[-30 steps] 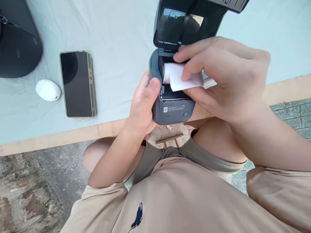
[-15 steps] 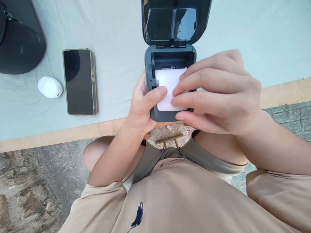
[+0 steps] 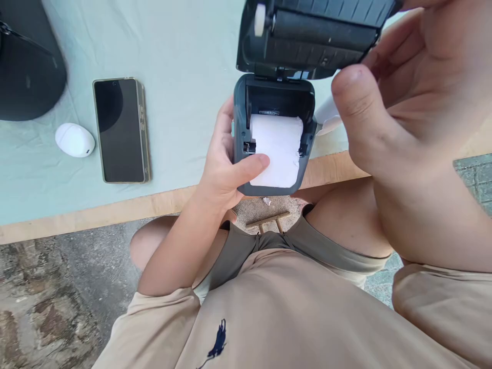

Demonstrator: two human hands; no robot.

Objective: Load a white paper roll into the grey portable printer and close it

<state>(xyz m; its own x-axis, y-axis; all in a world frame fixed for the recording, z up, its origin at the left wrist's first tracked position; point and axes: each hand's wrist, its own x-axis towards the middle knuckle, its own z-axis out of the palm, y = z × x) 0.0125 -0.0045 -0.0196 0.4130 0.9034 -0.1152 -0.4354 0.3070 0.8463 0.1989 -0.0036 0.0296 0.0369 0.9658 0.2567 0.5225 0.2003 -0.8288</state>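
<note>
A small dark label printer (image 3: 305,174) is in my left hand (image 3: 230,169), wrapped around its left side. The thumb presses on the white paper roll (image 3: 279,138) lying inside the compartment. My right hand (image 3: 407,87) is at the right corner of the printer's raised lid (image 3: 311,31). Its thumb is on the near edge, and its other fingers are partly hidden behind the lid. A black roller and a small white gear show on the lid's inner side. To the right of the printer, a white piece of paper (image 3: 328,115) shows partly beneath my right hand.
A dark phone (image 3: 119,130) in a clear case lies on the pale cloth left of the printer, beside a white oval case (image 3: 75,140). At the far left is a black bag (image 3: 31,66). The wooden table edge (image 3: 169,201) runs just before my knees.
My right hand has left the paper roll and moved up and right to the lid. The lid has swung partway forward, showing its roller side. My left hand still holds the printer.
</note>
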